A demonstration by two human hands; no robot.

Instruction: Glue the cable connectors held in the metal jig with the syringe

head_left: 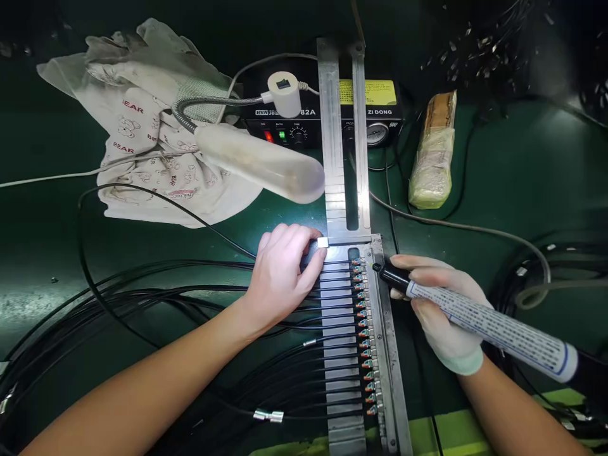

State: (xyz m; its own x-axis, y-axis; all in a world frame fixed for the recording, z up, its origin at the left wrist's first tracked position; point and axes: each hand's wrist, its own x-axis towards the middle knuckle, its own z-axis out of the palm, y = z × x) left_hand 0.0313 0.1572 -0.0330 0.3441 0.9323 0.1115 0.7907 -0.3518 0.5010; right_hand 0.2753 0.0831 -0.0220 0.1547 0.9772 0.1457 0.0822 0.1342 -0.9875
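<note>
My left hand (280,272), bare, rests at the left edge of a slotted metal jig (339,437). Its thumb and forefinger close on a small white block (322,242) at the jig's upper part. My right hand (446,310), in a white glove, grips a white-barrelled dispensing syringe (494,329) with printed text and a black front end. The syringe's thin tip points left, close to the topmost cable end (357,261). Several black cables (342,350) lie side by side across the jig, their stripped ends with coloured wires (365,344) against the right-hand rail (387,335).
Behind the jig stands a black dispenser unit (313,133) with a gauge. A white gooseneck lamp (266,171) lights the work. Printed cloth (142,145) lies at left, a wrapped block (431,158) at right. Cable coils (156,297) spread left.
</note>
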